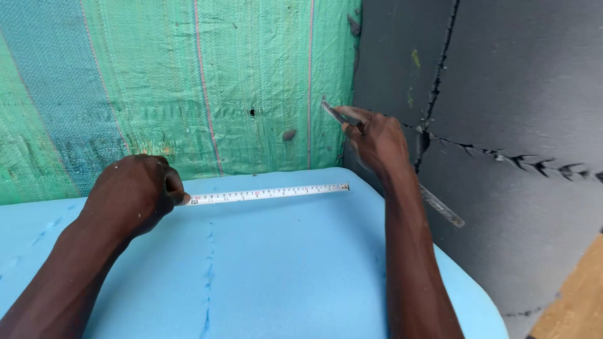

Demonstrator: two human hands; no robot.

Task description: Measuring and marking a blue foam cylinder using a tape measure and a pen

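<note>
My left hand (135, 191) is curled into a loose fist near the back edge of the light blue foam sheet (270, 270), knuckles up, and it pins down the near end of a white tape measure blade (267, 194); whether the case of the tape sits inside my palm I cannot tell, since the hand hides it. The blade runs flat across the foam from my left fingers toward the right, almost parallel to the foam's far edge, and its small hooked tip lies just at the foam's rounded back right corner. My right hand (377, 141) is lifted off the foam, beyond that corner, and is closed around a long, thin metal straightedge (443, 210). One end of that strip sticks up and left past my thumb and forefinger, and the other end comes out below my wrist, slanting down to the right over the dark floor (521, 94). The strip is well above the tape and does not touch it. Behind the foam stands a green woven plastic sheet (157, 81) with thin pink stripes and a small hole in it. The dark floor to the right shows a jagged crack, and a patch of tan wood (575, 301) sits at the lower right corner.
</note>
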